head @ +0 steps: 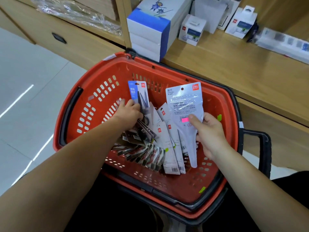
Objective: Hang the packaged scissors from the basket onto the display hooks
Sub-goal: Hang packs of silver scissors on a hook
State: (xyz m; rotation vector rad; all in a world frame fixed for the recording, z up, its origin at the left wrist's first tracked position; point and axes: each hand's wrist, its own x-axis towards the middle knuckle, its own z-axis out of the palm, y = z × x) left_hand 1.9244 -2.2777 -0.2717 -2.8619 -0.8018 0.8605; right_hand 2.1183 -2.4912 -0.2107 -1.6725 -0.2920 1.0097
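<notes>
Head view: we are looking down into a red basket (215, 104); the left hand (129, 113) is sitting inside it, fingers gripping a blue pack (138, 91) of scissors, which is standing upright near the far wall; the right hand (209, 131) is pinching a white pack (184, 101), thumb pressing on its face beside a pink sticker (184, 120), fingers wrapping behind; that pack is hanging over the basket, hang-hole end up, narrow tip pointing down; under both hands a pile (150, 148) of more packs is lying on the basket bottom, fanning out, some leaning on each other; the basket is sitting just beside a wooden shelf (234, 67); blue-and-white boxes (148, 29) are standing stacked there, close to the basket's far rim; smaller white boxes (192, 29) are sitting further right; we are seeing grey tiled floor (25, 81) on the left.
</notes>
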